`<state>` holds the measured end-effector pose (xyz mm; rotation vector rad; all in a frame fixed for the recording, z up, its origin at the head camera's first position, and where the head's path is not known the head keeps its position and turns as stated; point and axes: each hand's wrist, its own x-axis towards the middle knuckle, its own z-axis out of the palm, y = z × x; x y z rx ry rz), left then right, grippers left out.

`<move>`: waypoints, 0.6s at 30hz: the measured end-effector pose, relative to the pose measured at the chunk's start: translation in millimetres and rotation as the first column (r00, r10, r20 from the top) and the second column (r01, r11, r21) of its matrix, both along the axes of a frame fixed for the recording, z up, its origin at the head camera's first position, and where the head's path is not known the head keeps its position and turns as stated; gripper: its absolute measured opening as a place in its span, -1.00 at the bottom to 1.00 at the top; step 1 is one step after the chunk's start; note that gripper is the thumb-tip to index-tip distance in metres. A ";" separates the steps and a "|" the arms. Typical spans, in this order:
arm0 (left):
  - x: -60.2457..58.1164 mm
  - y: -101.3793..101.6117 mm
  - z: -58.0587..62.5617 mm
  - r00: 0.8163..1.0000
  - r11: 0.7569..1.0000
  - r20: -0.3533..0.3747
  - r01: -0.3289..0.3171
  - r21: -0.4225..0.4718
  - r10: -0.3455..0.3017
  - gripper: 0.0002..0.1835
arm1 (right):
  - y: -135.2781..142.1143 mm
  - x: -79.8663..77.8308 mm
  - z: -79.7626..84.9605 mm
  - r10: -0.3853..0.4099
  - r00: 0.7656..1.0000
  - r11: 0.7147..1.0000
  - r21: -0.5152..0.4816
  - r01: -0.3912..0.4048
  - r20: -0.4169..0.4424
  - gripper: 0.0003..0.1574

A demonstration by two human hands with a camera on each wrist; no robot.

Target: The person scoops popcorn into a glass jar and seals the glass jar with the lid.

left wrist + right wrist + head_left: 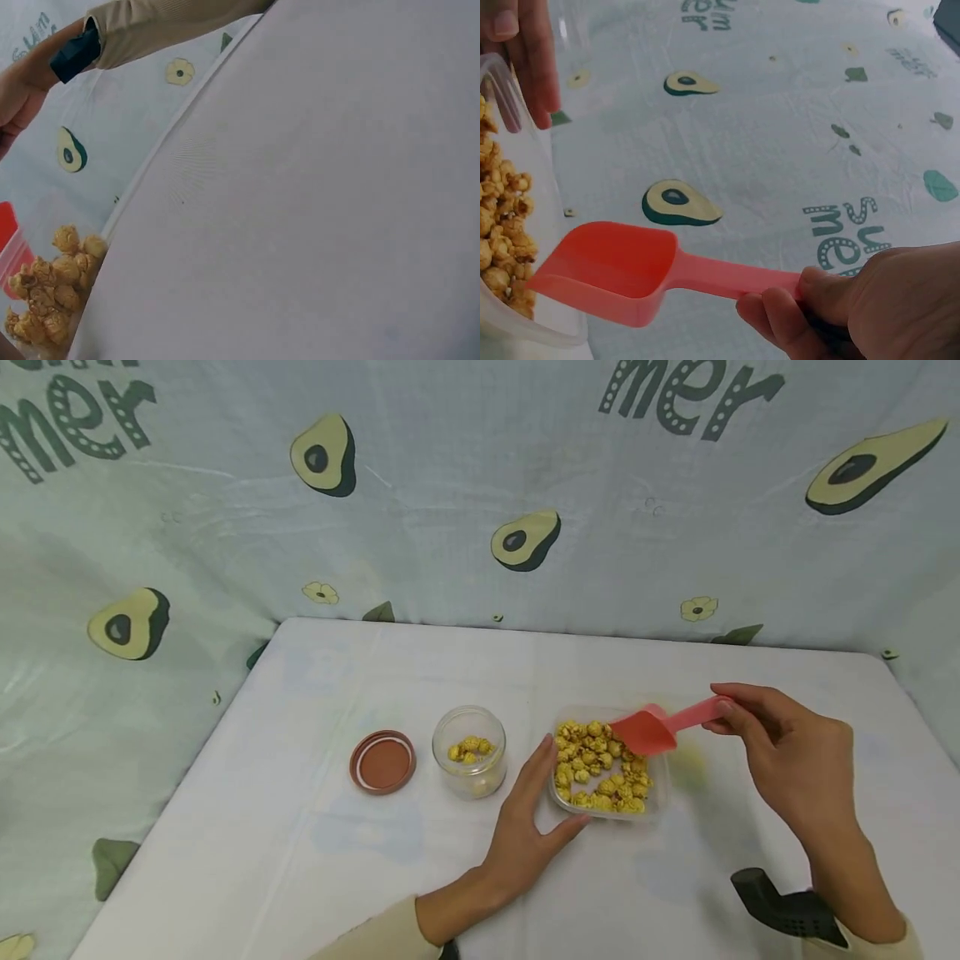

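Observation:
Yellow caramel popcorn [592, 752] fills much of a clear rectangular plastic container [658, 789] on the table. My left hand [528, 827] rests against the container's left side, fingers along the wall and thumb at the near corner. The right hand [791, 752] grips a red scoop [645, 732] by its handle. Its blade, with no popcorn on it, is over the container's far right part; in the right wrist view the scoop [615, 266] has its tip beside the popcorn [506, 217]. Left of the left hand stands a clear jar [470, 727] with a few popcorn pieces inside.
A round brown lid [382, 762] lies on the table left of the jar. The white-covered table [337, 877] meets an avocado-print cloth [420, 543] at the back. Black straps with a camera mount [787, 906] sit on the right wrist.

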<state>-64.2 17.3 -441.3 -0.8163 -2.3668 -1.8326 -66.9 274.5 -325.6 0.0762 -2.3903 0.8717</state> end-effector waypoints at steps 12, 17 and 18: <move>-8.1 -3.0 -4.4 0.985 0.998 0.173 0.007 0.059 -0.017 -0.14 | -4.5 -10.0 -6.4 0.090 0.985 0.984 0.168 -0.065 -0.149 -0.59; -5.2 -4.7 14.3 0.979 0.997 0.198 0.023 0.071 -0.037 -0.16 | -1.8 -17.2 -13.8 0.122 0.983 0.978 0.186 -0.095 -0.140 -0.59; -5.3 -4.6 14.5 0.980 0.997 0.197 0.024 0.073 -0.038 -0.16 | -0.6 -18.3 -15.2 0.124 0.984 0.979 0.178 -0.100 -0.131 -0.60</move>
